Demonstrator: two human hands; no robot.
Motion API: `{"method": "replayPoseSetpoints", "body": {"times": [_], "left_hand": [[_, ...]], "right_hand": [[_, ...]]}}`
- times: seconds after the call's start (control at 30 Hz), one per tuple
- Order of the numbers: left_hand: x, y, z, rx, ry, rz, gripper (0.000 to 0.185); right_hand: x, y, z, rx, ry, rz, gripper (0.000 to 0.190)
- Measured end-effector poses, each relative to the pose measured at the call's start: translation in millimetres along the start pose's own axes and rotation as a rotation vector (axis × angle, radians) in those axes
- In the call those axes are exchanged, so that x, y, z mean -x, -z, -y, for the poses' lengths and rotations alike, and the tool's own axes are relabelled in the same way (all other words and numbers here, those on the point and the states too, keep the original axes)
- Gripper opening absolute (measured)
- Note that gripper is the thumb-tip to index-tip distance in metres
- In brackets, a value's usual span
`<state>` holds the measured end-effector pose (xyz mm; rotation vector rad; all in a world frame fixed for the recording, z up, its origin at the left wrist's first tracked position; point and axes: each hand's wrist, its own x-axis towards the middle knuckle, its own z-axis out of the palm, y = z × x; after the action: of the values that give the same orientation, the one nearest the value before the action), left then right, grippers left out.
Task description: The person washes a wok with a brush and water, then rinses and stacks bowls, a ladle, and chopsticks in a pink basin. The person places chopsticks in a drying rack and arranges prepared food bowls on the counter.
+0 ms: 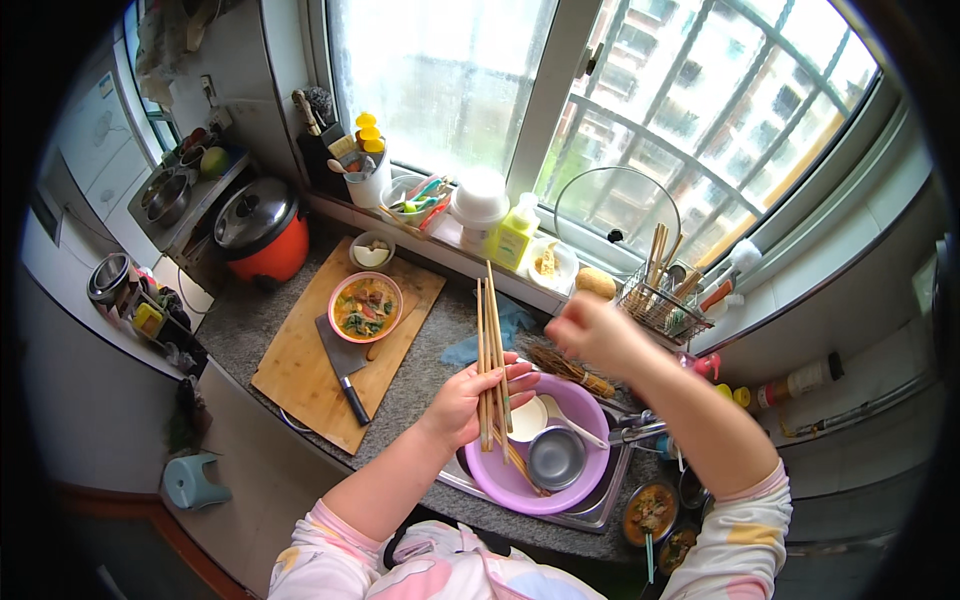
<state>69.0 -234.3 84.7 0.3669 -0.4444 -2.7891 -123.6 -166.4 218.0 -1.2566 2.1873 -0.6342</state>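
Observation:
Several wooden chopsticks [487, 337] stand upright in my left hand [472, 397], held by the thumb across the palm. To the right, my right hand [589, 330] is raised above the counter's back edge, blurred, its fingers curled; whether it holds anything cannot be made out. Below the hands, a purple plastic basin [499, 487] rests in the sink. In it lie a metal bowl [557, 457], a white bowl [528, 420], a white spoon or ladle [574, 421] and more chopsticks [532, 480]. A bundled straw brush [574, 373] lies behind the basin.
Left on the counter is a wooden cutting board [300, 360] with a bowl of soup [365, 307] and a cleaver [345, 367]. A wire utensil basket [667, 304] stands back right, near the faucet [637, 431]. Bowls of food [651, 514] sit at the lower right.

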Motion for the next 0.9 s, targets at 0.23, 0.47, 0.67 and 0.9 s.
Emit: {"method": "replayPoseSetpoints", "body": {"times": [0.23, 0.47, 0.67, 0.9], "left_hand": [[19.7, -2.3, 2.9, -0.209, 0.072, 0.064, 0.03], [35.7, 27.5, 6.2, -0.3, 0.002, -0.107, 0.02], [34.9, 86.0, 16.1, -1.161, -0.376, -0.516, 0.016], [49.6, 66.2, 19.4, -1.428, -0.343, -0.473, 0.033]], "right_hand": [[17.8, -100.6, -22.9, -0.438, -0.094, 0.0, 0.027], [19.5, -144.6, 1.6, -0.391, -0.069, 0.002, 0.024], [14.5, -190.7, -4.3, -0.423, 0.045, -0.276, 0.018], [25.7, -225.9, -15.8, -0.446, 0.003, -0.184, 0.027]]}}
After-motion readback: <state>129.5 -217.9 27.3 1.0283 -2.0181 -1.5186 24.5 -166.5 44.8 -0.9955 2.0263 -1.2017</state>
